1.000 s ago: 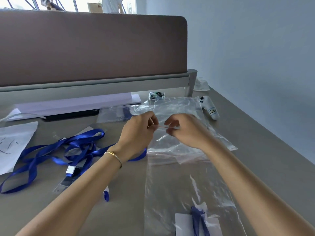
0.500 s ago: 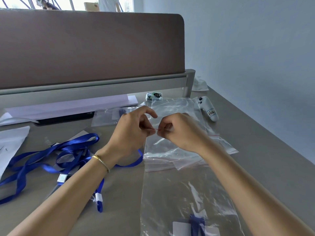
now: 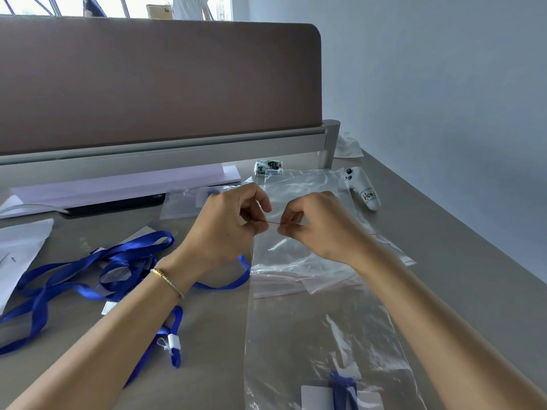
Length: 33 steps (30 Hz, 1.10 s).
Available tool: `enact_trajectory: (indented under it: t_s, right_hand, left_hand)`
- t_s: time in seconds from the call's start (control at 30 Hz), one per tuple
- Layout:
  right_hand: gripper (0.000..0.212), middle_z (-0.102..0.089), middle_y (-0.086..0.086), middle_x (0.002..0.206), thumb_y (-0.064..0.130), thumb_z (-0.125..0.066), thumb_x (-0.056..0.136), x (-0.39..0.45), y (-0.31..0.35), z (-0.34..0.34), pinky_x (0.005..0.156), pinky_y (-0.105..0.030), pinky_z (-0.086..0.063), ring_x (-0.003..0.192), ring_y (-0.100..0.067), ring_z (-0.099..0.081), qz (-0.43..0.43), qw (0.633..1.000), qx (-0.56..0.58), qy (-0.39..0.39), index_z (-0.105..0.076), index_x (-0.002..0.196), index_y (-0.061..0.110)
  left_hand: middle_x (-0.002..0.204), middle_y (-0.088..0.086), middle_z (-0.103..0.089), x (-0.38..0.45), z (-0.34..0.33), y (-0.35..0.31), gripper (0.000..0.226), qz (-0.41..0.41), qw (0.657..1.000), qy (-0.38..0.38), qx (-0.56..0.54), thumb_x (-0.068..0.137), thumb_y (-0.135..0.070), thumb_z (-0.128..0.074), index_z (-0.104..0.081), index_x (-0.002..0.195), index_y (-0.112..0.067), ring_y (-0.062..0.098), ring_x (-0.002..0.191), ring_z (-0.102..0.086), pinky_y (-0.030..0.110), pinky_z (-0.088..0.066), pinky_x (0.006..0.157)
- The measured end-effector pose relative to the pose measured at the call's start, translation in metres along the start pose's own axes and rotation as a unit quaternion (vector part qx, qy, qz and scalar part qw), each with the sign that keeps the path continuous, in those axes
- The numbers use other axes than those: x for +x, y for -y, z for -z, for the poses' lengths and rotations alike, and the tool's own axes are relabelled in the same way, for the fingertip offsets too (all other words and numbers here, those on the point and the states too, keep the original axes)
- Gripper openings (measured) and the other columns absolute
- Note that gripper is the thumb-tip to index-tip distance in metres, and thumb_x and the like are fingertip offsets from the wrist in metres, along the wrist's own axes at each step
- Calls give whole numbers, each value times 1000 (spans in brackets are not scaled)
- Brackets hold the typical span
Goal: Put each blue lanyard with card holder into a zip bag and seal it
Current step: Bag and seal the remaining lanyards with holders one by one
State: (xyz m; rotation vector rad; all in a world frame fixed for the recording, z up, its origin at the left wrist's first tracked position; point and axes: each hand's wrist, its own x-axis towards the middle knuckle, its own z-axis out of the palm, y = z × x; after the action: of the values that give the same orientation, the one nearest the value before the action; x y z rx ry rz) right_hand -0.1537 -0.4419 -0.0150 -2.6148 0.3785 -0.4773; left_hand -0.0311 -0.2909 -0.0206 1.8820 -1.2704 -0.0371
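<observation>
At centre frame, I am watching the left hand [image 3: 225, 229] and right hand [image 3: 318, 226] pinching the red zip strip of a clear zip bag [image 3: 313, 329], fingers curled on its top edge. A blue lanyard with card holder [image 3: 340, 393] is lying inside, at the bottom edge; more blue lanyards [image 3: 88, 270] are sprawling at left on the grey desk [image 3: 444, 261].

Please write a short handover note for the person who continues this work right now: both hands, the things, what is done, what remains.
Left hand and right hand: each pinches the red zip strip of the held zip bag. One lanyard with card holder is already inside it. Seal looks unfinished; press along the strip. Loose lanyards lie on the desk at left, unbagged. Spare bags lie behind the hands.
</observation>
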Motion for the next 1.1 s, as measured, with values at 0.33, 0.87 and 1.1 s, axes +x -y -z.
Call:
enact_trajectory:
  t_s: [0.33, 0.87, 1.1]
  right_hand:
    - [2, -72, 7, 81, 25, -76, 85, -1, 9, 3, 77, -36, -54, 80, -15, -66, 47, 998, -38, -12, -74, 84, 25]
    - [2, -71, 8, 83, 27, -73, 86, -5, 18, 13, 75, -34, -51, 85, -15, -65, 53, 996, -69, -22, -74, 86, 26]
    - [3, -73, 9, 79, 26, -74, 85, -7, 18, 22, 76, -34, -54, 79, -13, -66, 47, 997, -58, -27, -74, 83, 24]
  left_hand:
    - [75, -17, -66, 2, 0, 1, 10, -34, 994, 32, 97, 83, -17, -78, -74, 83, -26, -4, 74, -58, 7, -39, 65]
    - [75, -14, -67, 1, 6, -1, 14, -82, 991, -20, 108, 77, -14, -81, -75, 75, -27, 6, 72, -63, 38, -54, 66]
    - [73, -10, -68, 2, 12, -5, 15, -105, 991, -19, 83, 74, -9, -84, -76, 74, -22, 7, 73, -62, 35, -52, 67]
